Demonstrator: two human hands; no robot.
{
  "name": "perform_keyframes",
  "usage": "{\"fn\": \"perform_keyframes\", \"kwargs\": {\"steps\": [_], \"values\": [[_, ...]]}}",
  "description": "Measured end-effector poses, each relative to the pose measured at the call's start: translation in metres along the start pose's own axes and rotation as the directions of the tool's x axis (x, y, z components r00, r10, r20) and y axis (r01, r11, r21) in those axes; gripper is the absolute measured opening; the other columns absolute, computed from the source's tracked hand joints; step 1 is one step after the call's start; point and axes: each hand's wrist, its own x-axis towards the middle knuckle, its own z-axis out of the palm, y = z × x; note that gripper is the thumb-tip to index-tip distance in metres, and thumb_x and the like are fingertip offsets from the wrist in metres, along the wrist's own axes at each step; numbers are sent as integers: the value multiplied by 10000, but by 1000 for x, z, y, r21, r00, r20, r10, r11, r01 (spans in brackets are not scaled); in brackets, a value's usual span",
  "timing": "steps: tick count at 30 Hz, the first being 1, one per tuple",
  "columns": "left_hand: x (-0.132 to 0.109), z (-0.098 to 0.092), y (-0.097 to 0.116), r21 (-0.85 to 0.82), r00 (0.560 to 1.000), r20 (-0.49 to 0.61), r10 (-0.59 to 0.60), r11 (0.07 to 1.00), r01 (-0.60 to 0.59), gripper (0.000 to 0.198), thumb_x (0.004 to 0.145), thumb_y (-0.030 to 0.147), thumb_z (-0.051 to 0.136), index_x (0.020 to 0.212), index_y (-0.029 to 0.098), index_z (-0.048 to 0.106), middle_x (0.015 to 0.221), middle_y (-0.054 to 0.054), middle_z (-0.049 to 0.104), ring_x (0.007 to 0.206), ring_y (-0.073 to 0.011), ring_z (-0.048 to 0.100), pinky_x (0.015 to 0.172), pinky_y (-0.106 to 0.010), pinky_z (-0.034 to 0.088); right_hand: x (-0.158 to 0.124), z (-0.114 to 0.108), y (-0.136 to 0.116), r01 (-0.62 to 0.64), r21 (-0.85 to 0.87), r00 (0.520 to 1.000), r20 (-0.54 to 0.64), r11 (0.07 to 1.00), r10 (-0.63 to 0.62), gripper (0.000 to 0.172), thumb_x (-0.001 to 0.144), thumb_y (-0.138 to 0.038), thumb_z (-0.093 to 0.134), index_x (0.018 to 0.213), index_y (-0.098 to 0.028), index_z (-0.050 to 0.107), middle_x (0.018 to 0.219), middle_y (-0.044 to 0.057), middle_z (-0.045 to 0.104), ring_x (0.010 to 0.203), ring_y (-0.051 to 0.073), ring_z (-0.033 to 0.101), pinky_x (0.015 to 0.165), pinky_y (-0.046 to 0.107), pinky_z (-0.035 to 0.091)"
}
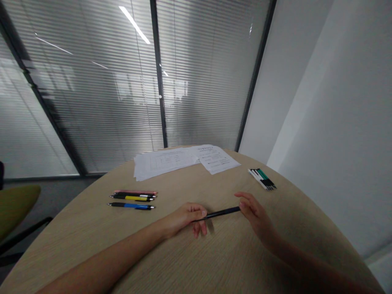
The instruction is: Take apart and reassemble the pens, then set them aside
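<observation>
So, on our pale wood-grain worktop (73,228) lies a row of click pens (133,200), with printed sheets (183,160) behind them. Our left hand (186,218) curls, pinching one end of a dark pen (219,213). The pen's other end meets the fingertips (245,200) of our right hand (255,214), though we cannot tell whether they grip it. Further right sits a bundled set of pens (261,179).
</observation>
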Motion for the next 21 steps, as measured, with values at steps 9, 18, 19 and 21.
{"fn": "perform_keyframes", "kwargs": {"steps": [9, 18, 19, 21], "values": [[5, 1, -8, 32, 969, -221, 107, 994, -102, 306, 588, 379, 668, 710, 123, 553, 554, 3, 621, 398, -61, 465, 431, -187, 330, 8, 3, 0, -145, 86, 989, 9, 986, 145, 298, 698, -469, 473, 818, -199, 510, 456, -78, 282, 384, 75, 249, 380, 217, 170], [6, 1, -11, 76, 965, -234, 120, 992, -105, 272, 617, 359, 639, 710, 122, 544, 596, -5, 635, 420, -61, 481, 445, -189, 330, 14, 4, 14, -139, 47, 990, 1, 989, 139, 312, 694, -434, 486, 894, -195, 492, 469, -80, 299, 398, 79, 282, 382, 214, 195], [6, 1, -11, 72, 965, -233, 117, 992, -103, 273, 620, 359, 637, 711, 121, 541, 596, -5, 635, 419, -61, 481, 445, -189, 331, 15, 3, 18, -110, 39, 994, 3, 993, 110, 309, 704, -423, 481, 914, -196, 487, 471, -80, 302, 401, 81, 288, 388, 216, 208], [7, 1, -11, 66, 966, -234, 111, 993, -98, 277, 624, 359, 634, 719, 118, 536, 599, -7, 636, 417, -59, 480, 446, -189, 331, 17, 2, 24, -73, 49, 997, 10, 996, 73, 310, 710, -411, 480, 935, -198, 478, 492, -75, 320, 410, 84, 305, 400, 220, 235]]}}
